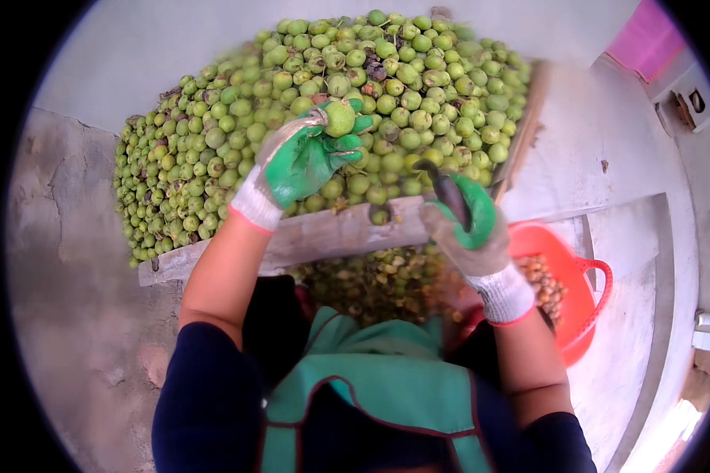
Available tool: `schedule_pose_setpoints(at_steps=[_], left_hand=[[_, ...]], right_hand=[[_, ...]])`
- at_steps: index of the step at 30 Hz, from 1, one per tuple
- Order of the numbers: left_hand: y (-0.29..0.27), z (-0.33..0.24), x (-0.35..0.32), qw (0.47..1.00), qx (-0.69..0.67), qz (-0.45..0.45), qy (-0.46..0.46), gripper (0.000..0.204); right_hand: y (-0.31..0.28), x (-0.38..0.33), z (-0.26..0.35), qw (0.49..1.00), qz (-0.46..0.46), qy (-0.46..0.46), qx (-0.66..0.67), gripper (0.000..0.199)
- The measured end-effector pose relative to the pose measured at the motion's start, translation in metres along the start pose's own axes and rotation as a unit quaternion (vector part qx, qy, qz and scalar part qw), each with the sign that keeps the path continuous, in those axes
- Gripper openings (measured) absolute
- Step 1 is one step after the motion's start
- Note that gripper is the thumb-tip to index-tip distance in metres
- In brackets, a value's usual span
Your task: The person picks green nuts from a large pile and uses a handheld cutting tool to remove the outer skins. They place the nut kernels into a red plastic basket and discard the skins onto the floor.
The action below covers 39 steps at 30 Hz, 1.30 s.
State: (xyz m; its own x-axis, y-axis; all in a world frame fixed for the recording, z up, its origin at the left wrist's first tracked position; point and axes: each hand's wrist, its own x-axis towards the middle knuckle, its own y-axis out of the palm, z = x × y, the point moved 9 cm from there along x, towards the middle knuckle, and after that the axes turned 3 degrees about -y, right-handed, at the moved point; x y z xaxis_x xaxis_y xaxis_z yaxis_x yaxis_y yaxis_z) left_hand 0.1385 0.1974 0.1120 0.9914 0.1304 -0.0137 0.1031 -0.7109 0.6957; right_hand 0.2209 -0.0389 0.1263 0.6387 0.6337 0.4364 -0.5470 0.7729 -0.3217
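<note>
My left hand (pixel 296 164), in a white knit glove with a green coated palm, holds a single green-husked walnut (pixel 339 118) between thumb and fingers. It is raised over the front of a large heap of green walnuts (pixel 418 87). My right hand (pixel 477 225), gloved the same way, is wrapped around the dark handle of a short knife (pixel 451 195). The knife's hooked tip points up and left, apart from the walnut. The right hand is slightly blurred.
A wooden board (pixel 315 236) holds back the heap's front edge. Below it, cut green and yellowish husks (pixel 371 280) lie in front of me. To my right stands a red plastic basket (pixel 584 315) with brown nuts (pixel 546 284) inside. A pale wall rises behind the heap.
</note>
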Motion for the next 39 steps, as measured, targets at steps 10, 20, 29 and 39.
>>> schedule_pose_setpoints(at_steps=[10,20,29,39], left_hand=[[0.055,0.043,-0.075,0.843,0.522,-0.119,0.056,0.057],[0.065,0.042,-0.082,0.672,0.708,-0.151,0.156,0.055],[0.069,0.066,-0.072,0.572,0.792,-0.076,0.2,0.045],[0.069,0.064,-0.072,0.575,0.772,-0.137,0.235,0.042]], right_hand=[[0.023,-0.029,0.052,0.989,0.109,-0.079,-0.059,0.044],[0.029,-0.036,0.046,0.987,0.115,-0.089,-0.073,0.042],[0.036,-0.041,0.04,0.986,0.122,-0.084,-0.078,0.037],[0.041,-0.042,0.04,0.992,0.12,-0.011,-0.029,0.035]])
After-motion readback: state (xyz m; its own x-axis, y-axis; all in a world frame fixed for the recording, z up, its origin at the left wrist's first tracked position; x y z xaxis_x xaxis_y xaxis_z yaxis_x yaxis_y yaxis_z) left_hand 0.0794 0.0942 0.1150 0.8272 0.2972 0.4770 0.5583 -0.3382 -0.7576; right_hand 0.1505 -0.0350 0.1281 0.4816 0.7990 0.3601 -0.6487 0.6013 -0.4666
